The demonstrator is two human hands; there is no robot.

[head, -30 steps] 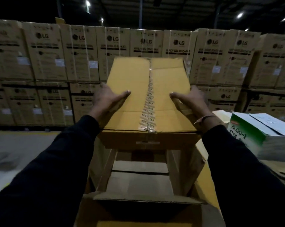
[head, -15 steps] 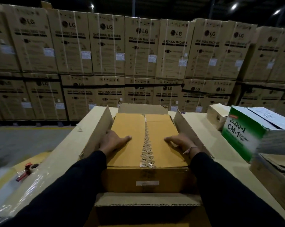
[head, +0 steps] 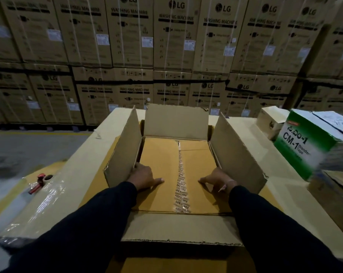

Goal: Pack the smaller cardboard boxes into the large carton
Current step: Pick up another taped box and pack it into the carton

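1. Pressing down on the box (head: 162, 174), the left hand (head: 142, 177) and right hand (head: 218, 179) both lie flat and spread on its taped lid, grasping nothing. The box already sits low inside the carton (head: 178, 226), between its four upright flaps.
2. Pinched fingers look like the nearest risk: each hand sits close beside a side wall, and the fit there seems tight.
3. Uneven pushing could tilt the box and jam it against the walls. Whether it rests fully on what lies below is hidden.
4. The left flap (head: 123, 148) and right flap (head: 237, 154) stand loose, so a sleeve pulled back carelessly might catch one and fold or tear it.
5. The green-and-white box (head: 304, 144) stands near the right flap and might be knocked by an elbow.
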